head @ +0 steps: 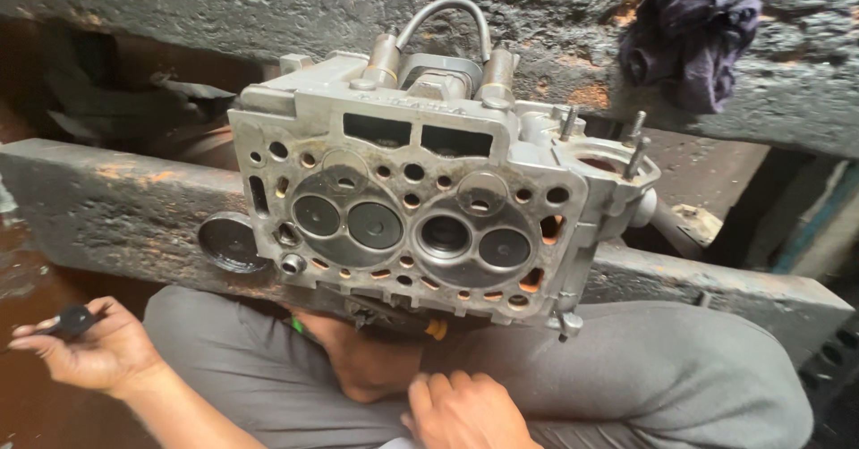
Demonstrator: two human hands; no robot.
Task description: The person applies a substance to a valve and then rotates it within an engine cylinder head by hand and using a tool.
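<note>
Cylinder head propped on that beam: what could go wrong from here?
1. The cylinder head stands on edge against the grimy beam, over the person's lap; neither hand grips it, so it could tip.
2. The left hand holds a small dark tool off to the side and the right hand sits low, both slow to catch a slip.
3. The beam's dirt could foul the exposed valves and ports.

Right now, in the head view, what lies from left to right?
Left hand holding a small black object → round dark metal disc → grey aluminium cylinder head → dark purple rag.
</note>
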